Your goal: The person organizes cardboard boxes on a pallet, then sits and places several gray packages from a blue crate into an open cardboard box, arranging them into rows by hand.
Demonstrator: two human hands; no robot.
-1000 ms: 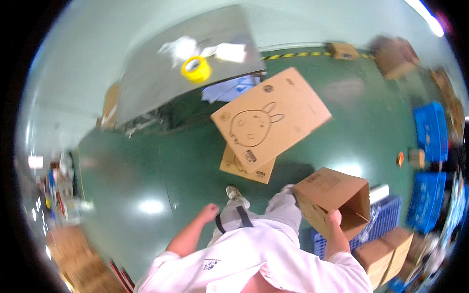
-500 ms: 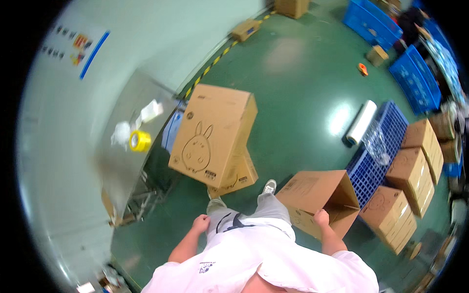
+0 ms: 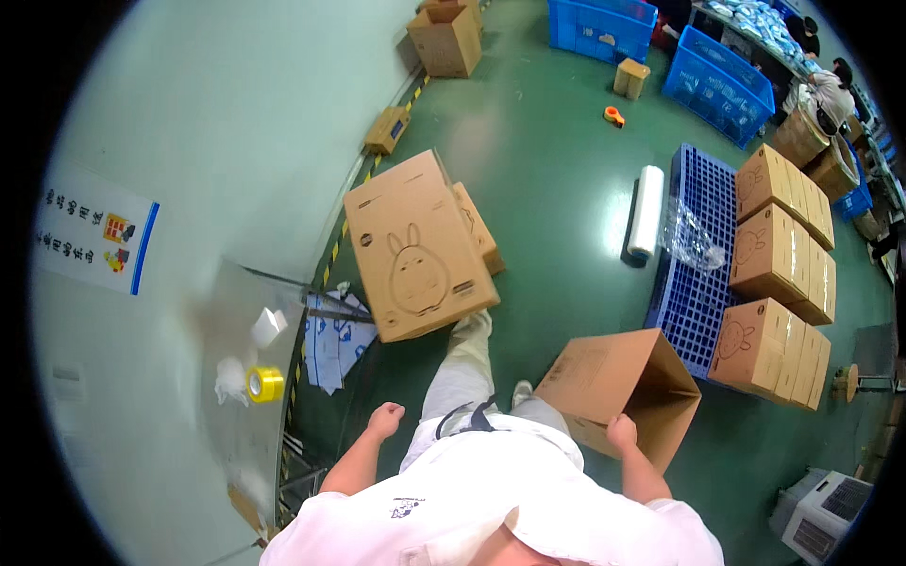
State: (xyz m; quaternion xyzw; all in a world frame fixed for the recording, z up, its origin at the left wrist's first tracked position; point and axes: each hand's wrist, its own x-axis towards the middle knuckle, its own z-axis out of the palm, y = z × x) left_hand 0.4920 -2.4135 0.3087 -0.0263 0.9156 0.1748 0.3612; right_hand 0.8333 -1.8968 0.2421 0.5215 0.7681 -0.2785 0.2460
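My right hand (image 3: 621,433) is closed on the edge of an open, empty-looking cardboard box (image 3: 596,374), which hangs tilted at my right side with its mouth facing right. My left hand (image 3: 385,419) is curled into a fist beside my left thigh, with nothing seen in it. Ahead of me a large closed carton (image 3: 415,250) with a rabbit drawing leans over a smaller carton (image 3: 479,229). My left leg reaches forward to the large carton's near edge, where the foot is mostly hidden.
A metal table (image 3: 226,415) with a yellow tape roll (image 3: 265,384) stands along the left wall. To the right lie a film roll (image 3: 645,212) and a blue pallet (image 3: 694,179), beside stacked cartons (image 3: 769,250). Blue crates (image 3: 722,85), an orange tape dispenser (image 3: 613,117) and people are farther off.
My view has swung to the right and my left leg has stepped forward to the large carton. The large carton has shifted and turned against the smaller one. My right hand keeps its hold.
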